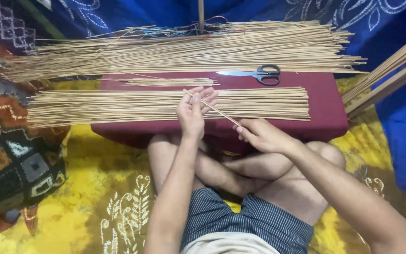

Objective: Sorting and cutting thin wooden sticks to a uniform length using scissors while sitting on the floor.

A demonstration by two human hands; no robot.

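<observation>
I see the left hand (192,113) pinching one thin stick (211,107) near its upper end, fingers curled over the near bundle (118,106) on the maroon table (320,94). The right hand (259,134) grips the stick's lower end at the table's front edge. Scissors (259,74) lie closed behind, beside the far bundle (189,49).

1. The thin stick (214,109) pinched between the left hand (191,113) and the right hand (259,134) looks like pale, matt, dry wood or cane.
2. The stick bundles (165,104) along the low table's front and far edges share that straw-coloured, matt finish.
3. The low table (325,101) wears smooth maroon cloth.
4. The scissors (254,74) have shiny metal blades and black plastic handles.
5. The yellow floor cloth (95,188) is soft printed fabric.
</observation>
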